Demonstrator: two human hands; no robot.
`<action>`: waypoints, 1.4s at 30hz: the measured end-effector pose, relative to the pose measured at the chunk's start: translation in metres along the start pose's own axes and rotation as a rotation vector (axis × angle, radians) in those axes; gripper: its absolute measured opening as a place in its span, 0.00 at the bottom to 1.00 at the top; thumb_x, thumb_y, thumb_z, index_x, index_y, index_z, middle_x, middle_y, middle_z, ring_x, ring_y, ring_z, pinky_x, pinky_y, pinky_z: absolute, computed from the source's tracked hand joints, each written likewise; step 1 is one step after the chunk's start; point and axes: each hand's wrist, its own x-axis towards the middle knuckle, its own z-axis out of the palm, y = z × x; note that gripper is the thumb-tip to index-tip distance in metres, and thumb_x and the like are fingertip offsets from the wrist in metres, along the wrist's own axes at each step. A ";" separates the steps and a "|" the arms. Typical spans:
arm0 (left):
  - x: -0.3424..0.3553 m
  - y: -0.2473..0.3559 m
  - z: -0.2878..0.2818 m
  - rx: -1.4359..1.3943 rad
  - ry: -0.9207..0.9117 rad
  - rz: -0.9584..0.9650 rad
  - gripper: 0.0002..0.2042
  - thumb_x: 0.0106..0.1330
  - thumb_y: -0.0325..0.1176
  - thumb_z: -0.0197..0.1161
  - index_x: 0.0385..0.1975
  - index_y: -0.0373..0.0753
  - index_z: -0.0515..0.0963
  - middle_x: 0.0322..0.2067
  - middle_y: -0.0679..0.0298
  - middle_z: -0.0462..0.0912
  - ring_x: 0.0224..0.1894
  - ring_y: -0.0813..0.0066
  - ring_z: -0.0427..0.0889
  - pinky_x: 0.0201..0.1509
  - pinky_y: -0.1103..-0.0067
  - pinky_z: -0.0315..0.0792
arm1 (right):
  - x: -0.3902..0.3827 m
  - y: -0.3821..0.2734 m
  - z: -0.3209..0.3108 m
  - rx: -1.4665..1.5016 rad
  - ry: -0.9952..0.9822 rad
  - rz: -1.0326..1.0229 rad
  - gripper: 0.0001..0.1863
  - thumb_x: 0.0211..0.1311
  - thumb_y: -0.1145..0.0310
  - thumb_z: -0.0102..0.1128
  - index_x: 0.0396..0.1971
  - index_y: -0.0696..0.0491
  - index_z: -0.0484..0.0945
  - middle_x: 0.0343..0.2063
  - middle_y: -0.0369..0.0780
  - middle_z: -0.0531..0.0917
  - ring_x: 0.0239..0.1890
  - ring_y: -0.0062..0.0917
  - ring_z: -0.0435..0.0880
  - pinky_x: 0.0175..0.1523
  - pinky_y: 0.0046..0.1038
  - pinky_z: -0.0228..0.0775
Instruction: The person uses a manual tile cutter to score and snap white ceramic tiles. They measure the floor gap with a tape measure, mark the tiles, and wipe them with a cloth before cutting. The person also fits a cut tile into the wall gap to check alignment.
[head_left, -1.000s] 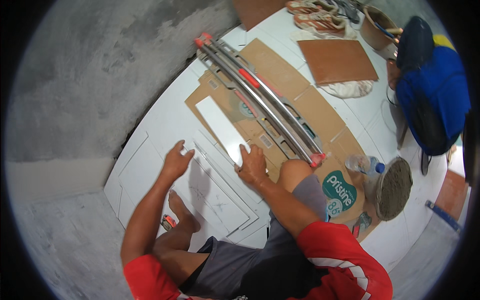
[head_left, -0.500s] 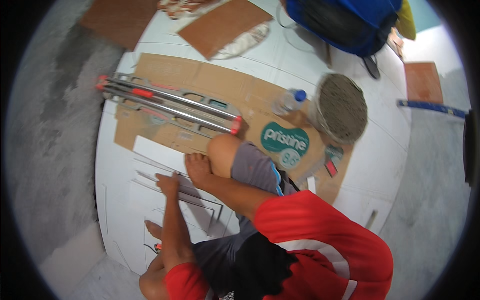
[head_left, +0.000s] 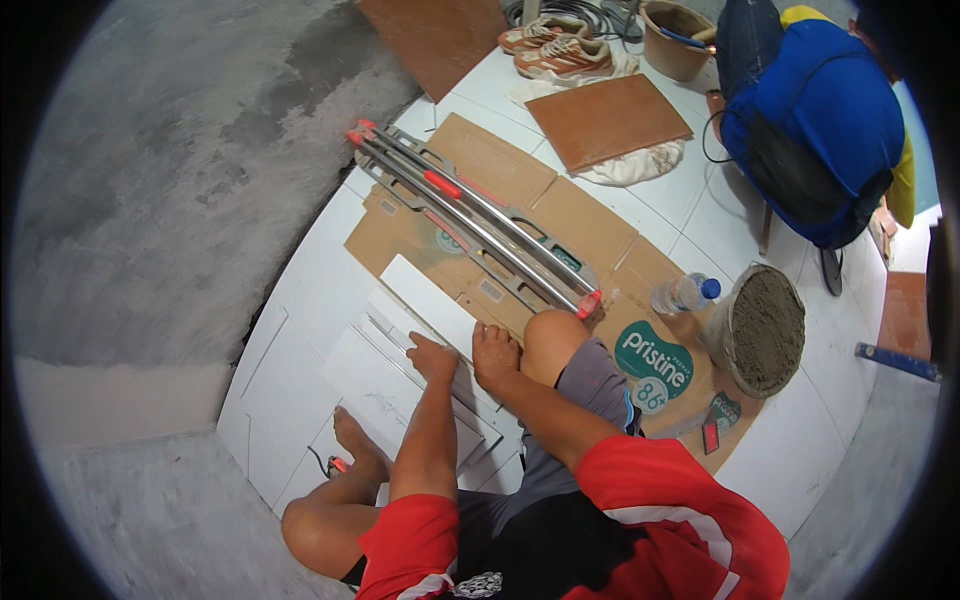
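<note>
My left hand (head_left: 433, 358) rests over thin white tile pieces, index finger extended and fingers apart. Beside it, my right hand (head_left: 495, 355) has its fingers together, curled on the near end of a white tile strip (head_left: 428, 298). Under and left of my hands lie white tiles (head_left: 358, 370) with pencil marks and narrow offcuts. A silver-and-red tile cutter (head_left: 475, 220) lies on flattened cardboard (head_left: 530, 185) just beyond the strip. A small red-and-black tool (head_left: 338, 465), partly hidden, lies by my left foot.
A bucket of grey mortar (head_left: 762, 325) and water bottle (head_left: 680, 292) stand at right, near a blue level (head_left: 895, 360). A crouching person (head_left: 820, 120) in blue and yellow occupies the upper right. Brown tiles (head_left: 605, 118), shoes (head_left: 560, 55) and another bucket (head_left: 670, 55) are behind; a grey wall (head_left: 170, 180) is left.
My left hand has moved rightward onto the tile pieces, close to my right hand. The white strip has shifted toward me, alongside the other pieces. The view swung round and partly back.
</note>
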 end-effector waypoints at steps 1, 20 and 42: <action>-0.004 0.001 -0.001 -0.013 0.002 0.013 0.44 0.53 0.32 0.73 0.69 0.35 0.53 0.56 0.32 0.66 0.54 0.35 0.78 0.60 0.59 0.76 | -0.003 0.002 0.000 -0.017 -0.010 0.000 0.39 0.61 0.68 0.63 0.71 0.59 0.59 0.56 0.50 0.73 0.58 0.42 0.73 0.58 0.45 0.71; 0.026 -0.023 -0.001 -0.243 0.036 0.040 0.15 0.58 0.31 0.67 0.40 0.26 0.77 0.40 0.38 0.82 0.48 0.40 0.83 0.58 0.62 0.77 | -0.006 0.001 0.006 -0.003 0.174 -0.102 0.34 0.57 0.73 0.62 0.65 0.61 0.64 0.52 0.50 0.75 0.56 0.45 0.75 0.54 0.46 0.73; 0.073 -0.023 -0.080 -0.412 -0.093 0.139 0.14 0.65 0.36 0.60 0.42 0.31 0.81 0.36 0.46 0.85 0.40 0.48 0.86 0.43 0.58 0.80 | -0.010 0.015 -0.036 0.145 -0.068 -0.199 0.32 0.53 0.53 0.70 0.52 0.61 0.77 0.51 0.53 0.81 0.55 0.45 0.81 0.60 0.43 0.74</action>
